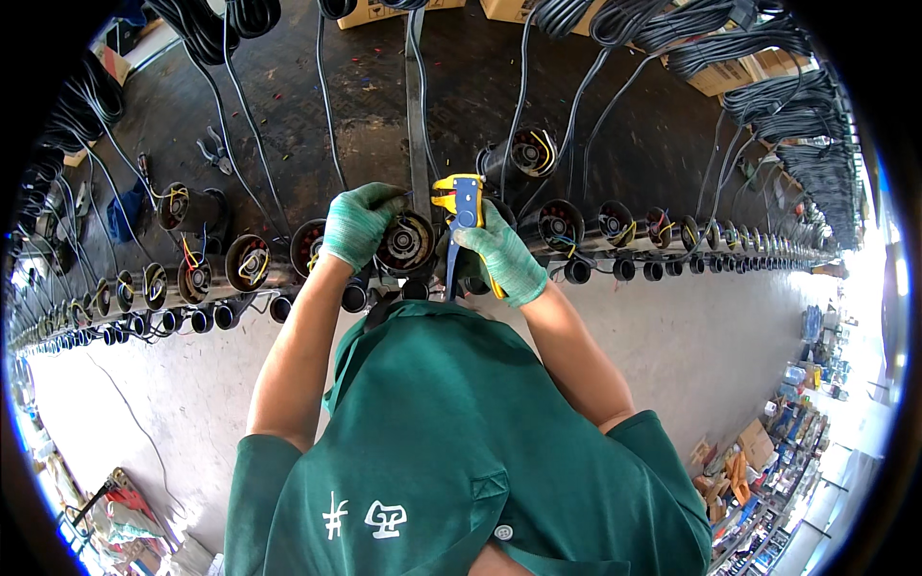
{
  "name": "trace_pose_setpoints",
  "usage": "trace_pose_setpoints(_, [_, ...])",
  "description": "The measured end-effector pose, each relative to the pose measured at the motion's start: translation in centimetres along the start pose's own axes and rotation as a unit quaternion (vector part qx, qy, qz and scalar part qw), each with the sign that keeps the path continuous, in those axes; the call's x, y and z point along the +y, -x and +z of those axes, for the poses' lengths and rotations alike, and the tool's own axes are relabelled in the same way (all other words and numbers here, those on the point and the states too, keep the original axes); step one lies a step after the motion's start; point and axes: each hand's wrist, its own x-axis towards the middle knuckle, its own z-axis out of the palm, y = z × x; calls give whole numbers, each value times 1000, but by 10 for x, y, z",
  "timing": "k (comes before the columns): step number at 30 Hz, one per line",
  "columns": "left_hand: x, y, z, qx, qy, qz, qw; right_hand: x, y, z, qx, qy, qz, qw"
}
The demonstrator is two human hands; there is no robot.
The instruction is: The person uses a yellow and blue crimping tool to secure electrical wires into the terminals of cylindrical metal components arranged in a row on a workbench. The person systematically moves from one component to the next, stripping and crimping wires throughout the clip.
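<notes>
My left hand (355, 227), in a green knit glove, is closed with its fingertips pinched on a thin wire (408, 194), of which only a short bluish end shows. Wrapped in my gloved right hand (509, 257) is a wire stripper (468, 200) with a blue body and yellow jaws. Its jaws point left toward the wire, a small gap apart from it as far as I can see. Between and just below my hands sits a round black motor housing (405, 242), its open end showing coil windings. My right hand partly hides the housing behind it.
A long row of similar housings (559, 225) with loose coloured wires runs along the dark table's (288, 115) near edge. Black cables rise from them to coiled bundles (735, 43) at the back. Pliers (215, 152) and a blue cloth (125, 213) lie at left.
</notes>
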Motion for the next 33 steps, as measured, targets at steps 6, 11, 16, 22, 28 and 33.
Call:
trace_pose_setpoints(6, [4,8,7,24,-22,14,999,0,-7,13,-27,-3,0,1000])
trace_pose_setpoints(11, [-1,10,5,14,11,19,1000,-6,-15,12,-80,19,-5,997])
trace_pose_setpoints(16, [-3,13,4,-1,-24,57,998,-21,-14,-5,-100,49,72,991])
trace_pose_setpoints(22, [-3,14,4,9,-85,108,990,-18,-18,-9,-109,24,92,989])
trace_pose_setpoints(28, [-10,9,9,39,-39,96,994,-23,-20,-6,-90,-63,145,983])
trace_pose_setpoints(33, [-11,4,11,73,-21,70,995,-26,-23,3,-60,-163,48,984])
